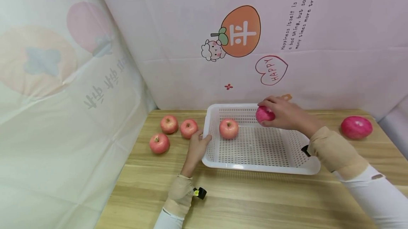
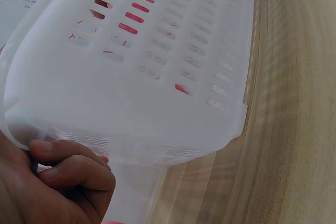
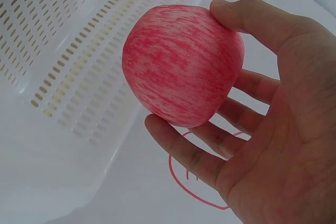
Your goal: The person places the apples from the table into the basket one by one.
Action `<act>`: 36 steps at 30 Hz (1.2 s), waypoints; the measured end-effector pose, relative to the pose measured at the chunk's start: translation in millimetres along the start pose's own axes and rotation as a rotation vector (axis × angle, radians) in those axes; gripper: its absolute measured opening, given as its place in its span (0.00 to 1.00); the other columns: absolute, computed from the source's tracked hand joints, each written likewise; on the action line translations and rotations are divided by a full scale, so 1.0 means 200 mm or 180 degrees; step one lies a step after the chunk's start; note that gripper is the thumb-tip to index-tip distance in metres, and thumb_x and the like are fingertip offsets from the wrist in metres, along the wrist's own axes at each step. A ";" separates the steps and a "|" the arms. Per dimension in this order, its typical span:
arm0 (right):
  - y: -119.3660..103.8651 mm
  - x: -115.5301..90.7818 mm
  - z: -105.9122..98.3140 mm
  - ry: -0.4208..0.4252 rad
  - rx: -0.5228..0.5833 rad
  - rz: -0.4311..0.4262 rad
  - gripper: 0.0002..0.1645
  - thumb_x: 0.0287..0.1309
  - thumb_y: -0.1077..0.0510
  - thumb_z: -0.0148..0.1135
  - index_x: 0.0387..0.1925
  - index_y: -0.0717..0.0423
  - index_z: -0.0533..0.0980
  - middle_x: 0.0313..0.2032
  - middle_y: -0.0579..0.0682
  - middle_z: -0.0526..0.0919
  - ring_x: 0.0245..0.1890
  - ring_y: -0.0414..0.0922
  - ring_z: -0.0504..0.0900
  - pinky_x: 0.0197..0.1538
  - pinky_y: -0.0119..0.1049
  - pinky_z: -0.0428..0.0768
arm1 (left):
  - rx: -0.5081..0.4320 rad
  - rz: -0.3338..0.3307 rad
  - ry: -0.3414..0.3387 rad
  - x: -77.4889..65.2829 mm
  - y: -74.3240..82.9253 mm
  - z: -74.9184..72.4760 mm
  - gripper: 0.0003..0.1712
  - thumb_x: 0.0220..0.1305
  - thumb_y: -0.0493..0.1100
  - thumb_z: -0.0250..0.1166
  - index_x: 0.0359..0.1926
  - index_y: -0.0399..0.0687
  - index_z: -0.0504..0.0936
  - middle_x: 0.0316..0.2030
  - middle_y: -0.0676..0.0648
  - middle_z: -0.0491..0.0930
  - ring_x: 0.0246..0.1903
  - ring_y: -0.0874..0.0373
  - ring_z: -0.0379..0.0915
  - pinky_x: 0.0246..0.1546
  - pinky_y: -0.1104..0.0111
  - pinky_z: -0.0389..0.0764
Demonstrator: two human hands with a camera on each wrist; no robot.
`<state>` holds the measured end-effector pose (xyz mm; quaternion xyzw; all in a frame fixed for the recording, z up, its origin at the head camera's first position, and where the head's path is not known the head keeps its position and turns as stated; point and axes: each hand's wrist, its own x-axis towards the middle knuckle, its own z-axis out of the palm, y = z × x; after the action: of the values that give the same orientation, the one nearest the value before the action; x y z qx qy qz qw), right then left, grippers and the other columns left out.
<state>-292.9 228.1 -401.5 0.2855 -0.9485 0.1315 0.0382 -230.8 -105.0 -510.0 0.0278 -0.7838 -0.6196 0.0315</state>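
Observation:
A white plastic basket [image 1: 258, 147] with slotted sides lies on the wooden table. My left hand [image 1: 197, 147] grips its left rim, thumb over the edge and fingers curled beneath, as the left wrist view shows. Above the basket's back side, my right hand [image 1: 283, 113] holds a deep pink streaked apple [image 3: 181, 64] between thumb and fingertips. A paler red apple [image 1: 228, 129] sits inside the basket at the left. Left of the basket are three more apples; the nearest apple [image 1: 188, 128] is just beyond my left fingers.
The other two left-side apples are a back apple [image 1: 169, 124] and a front apple [image 1: 159, 143]. At the table's right end lies a deep pink round fruit [image 1: 356, 127]. A printed white cloth [image 1: 178, 73] hangs behind the table [image 1: 248, 200], and another along its left.

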 end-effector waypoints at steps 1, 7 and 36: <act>0.00 0.00 0.00 -0.0008 0.0002 0.0004 0.38 0.57 0.46 0.78 0.66 0.55 0.77 0.65 0.60 0.78 0.59 0.61 0.79 0.50 0.61 0.88 | -0.0004 -0.0002 0.0000 0.00 0.00 0.00 0.23 0.70 0.40 0.63 0.61 0.31 0.81 0.44 0.26 0.88 0.41 0.35 0.90 0.33 0.59 0.91; -0.01 0.01 0.02 -0.0016 0.0002 -0.0041 0.38 0.56 0.47 0.78 0.66 0.56 0.77 0.64 0.60 0.78 0.59 0.62 0.79 0.48 0.61 0.88 | -0.0033 -0.0018 0.0005 0.01 -0.01 0.00 0.23 0.70 0.40 0.63 0.62 0.31 0.81 0.44 0.26 0.88 0.41 0.35 0.90 0.33 0.58 0.91; -0.07 0.09 0.15 -0.0125 0.0025 -0.0065 0.39 0.54 0.46 0.79 0.65 0.55 0.79 0.64 0.60 0.78 0.58 0.58 0.79 0.50 0.58 0.88 | -0.0104 0.0030 -0.0045 0.01 -0.02 0.00 0.25 0.71 0.38 0.62 0.64 0.28 0.79 0.47 0.23 0.87 0.44 0.32 0.89 0.37 0.55 0.92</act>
<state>-300.1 200.0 -424.7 0.2979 -0.9456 0.1292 0.0199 -233.3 -106.2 -513.0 0.0192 -0.7738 -0.6324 0.0293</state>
